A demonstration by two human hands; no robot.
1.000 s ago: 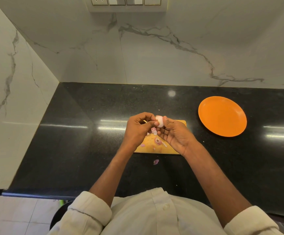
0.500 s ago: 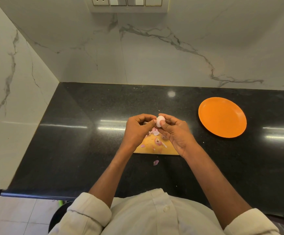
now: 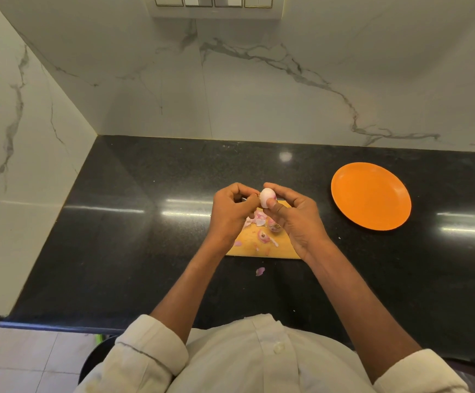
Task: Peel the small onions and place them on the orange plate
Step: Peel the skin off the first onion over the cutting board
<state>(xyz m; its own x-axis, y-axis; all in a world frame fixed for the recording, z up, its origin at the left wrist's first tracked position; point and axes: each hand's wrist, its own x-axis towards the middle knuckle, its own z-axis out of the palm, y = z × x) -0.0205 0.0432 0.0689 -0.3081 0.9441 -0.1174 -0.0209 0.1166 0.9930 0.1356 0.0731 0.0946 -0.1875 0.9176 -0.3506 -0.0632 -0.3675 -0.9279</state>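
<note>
Small onion (image 3: 267, 197): pale, mostly peeled, held above board. Orange plate (image 3: 371, 196): bare, flat on counter, well right.

Both forearms are extended forward, sleeves rolled. The left hand (image 3: 230, 214) is curled, fingertips drawn together. The right hand (image 3: 296, 214) is curled, thumb and fingers pinched.

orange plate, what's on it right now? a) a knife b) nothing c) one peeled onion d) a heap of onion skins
b: the orange plate shows only its bare surface, while the one peeled onion in view is pinched in the right hand above the cutting board, and the onion skins lie on that board.
</note>
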